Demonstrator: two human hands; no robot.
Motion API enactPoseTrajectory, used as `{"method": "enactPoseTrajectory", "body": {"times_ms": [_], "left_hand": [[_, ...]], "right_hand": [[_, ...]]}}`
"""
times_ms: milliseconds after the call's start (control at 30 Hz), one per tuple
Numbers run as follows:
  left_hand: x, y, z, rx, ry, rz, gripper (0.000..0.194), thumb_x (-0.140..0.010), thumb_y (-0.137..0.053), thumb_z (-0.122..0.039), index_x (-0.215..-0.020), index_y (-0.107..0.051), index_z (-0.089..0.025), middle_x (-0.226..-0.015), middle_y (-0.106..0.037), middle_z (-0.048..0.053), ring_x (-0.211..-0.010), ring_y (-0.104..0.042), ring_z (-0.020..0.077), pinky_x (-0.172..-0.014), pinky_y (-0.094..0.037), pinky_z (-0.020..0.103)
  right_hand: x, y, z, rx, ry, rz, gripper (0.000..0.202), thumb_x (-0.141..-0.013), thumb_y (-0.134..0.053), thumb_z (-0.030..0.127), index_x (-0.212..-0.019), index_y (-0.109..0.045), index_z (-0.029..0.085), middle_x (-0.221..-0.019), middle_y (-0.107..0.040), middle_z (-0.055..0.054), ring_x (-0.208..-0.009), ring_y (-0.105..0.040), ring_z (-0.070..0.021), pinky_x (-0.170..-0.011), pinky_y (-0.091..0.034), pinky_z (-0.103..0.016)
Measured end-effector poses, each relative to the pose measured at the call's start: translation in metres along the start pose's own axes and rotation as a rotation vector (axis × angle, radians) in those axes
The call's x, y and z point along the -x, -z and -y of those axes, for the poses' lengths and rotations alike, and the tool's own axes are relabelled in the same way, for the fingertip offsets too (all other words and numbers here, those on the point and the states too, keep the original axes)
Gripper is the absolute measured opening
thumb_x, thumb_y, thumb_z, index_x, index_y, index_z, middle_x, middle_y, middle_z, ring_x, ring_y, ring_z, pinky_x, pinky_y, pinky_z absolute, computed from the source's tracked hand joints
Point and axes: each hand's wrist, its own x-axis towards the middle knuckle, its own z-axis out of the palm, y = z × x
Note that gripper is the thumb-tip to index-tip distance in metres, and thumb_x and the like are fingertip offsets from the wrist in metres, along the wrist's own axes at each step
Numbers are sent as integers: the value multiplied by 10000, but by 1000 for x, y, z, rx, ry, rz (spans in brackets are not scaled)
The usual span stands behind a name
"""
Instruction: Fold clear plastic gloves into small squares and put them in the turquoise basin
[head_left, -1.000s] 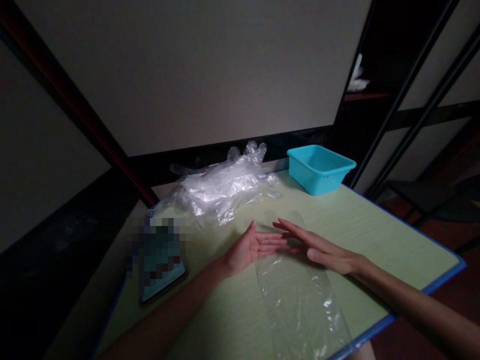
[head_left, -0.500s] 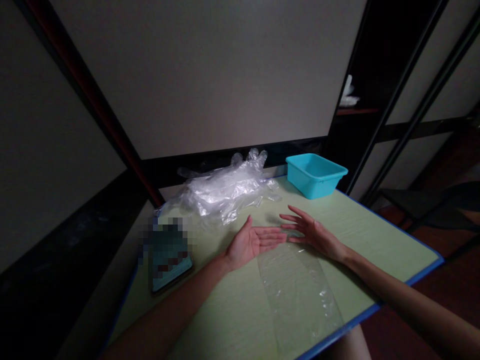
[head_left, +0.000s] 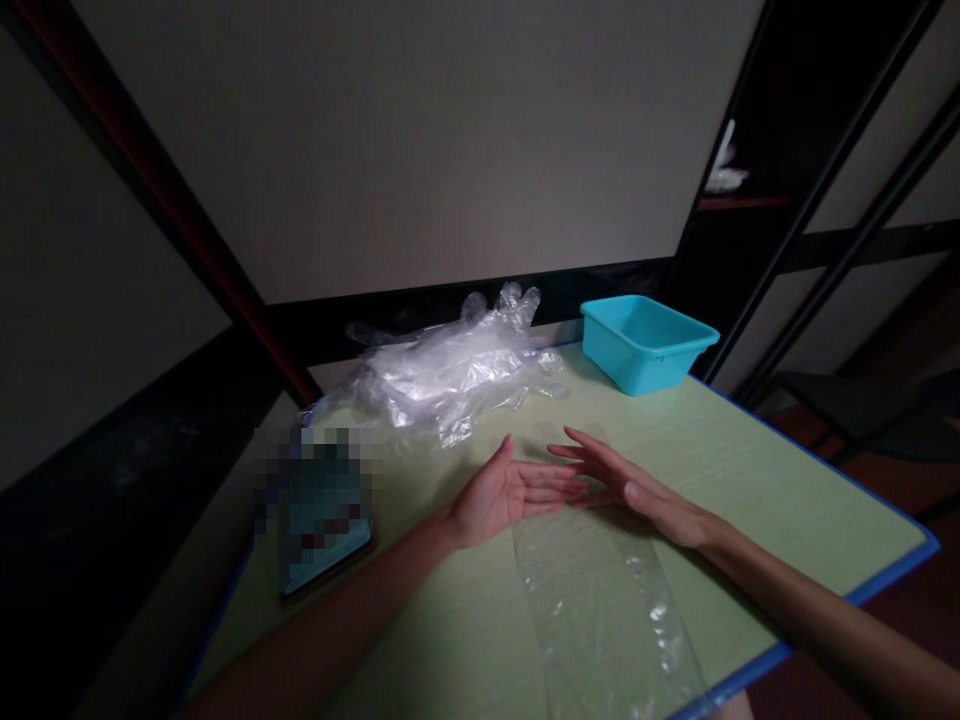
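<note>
My left hand (head_left: 517, 490) is open, palm turned up, its fingers stretched to the right over the far end of a clear plastic bag (head_left: 600, 610). From the right, my right hand (head_left: 626, 485) reaches in, open, with its fingers extended over the left fingertips. The two hands overlap at the fingers; whether they touch I cannot tell. Flat on the table, the see-through bag runs from beneath the hands to the front edge. Behind the hands lies a heap of clear disposable plastic gloves (head_left: 450, 375).
A turquoise plastic basin (head_left: 645, 350) stands at the table's back right. At the left lies a flat, partly pixelated device (head_left: 326, 540) with a dark edge. The pale green table (head_left: 787, 490) has blue edging and stands against a panelled wall (head_left: 450, 140). A dark chair (head_left: 862, 410) is at the right.
My right hand has come down and turned, its fingers now overlapping the left fingertips. My left hand has barely moved. The view has shifted slightly.
</note>
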Motion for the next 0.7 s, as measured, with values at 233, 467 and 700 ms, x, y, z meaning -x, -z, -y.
{"method": "enactPoseTrajectory", "body": {"times_ms": [233, 467, 700], "left_hand": [[3, 0, 0, -27, -16, 34, 734, -836, -179, -595, -1108, -549, -24, -1188, -514, 195, -1166, -400, 302, -998, -167, 445], [3, 2, -5, 34, -56, 68, 749, -832, -179, -603, -1131, -532, -14, -1169, -525, 204, -1147, -421, 304, -987, -178, 441], [6, 5, -9, 90, -88, 37, 758, -833, -169, -599, -1119, -535, 0, -1140, -545, 210, -1134, -438, 296, -985, -185, 428]], "right_hand": [[2, 2, 3, 109, 17, 32, 661, -814, -417, 526, -1362, -127, 296, -1422, -179, -85, -1261, -213, -259, -957, -253, -501], [0, 2, -1, -71, 66, -88, 701, -782, -438, 565, -1357, -159, 278, -1400, -223, -101, -1209, -301, -274, -898, -353, -470], [0, 0, 2, -37, 52, -52, 671, -789, -451, 540, -1351, -183, 290, -1397, -238, -82, -1229, -266, -261, -915, -342, -453]]}}
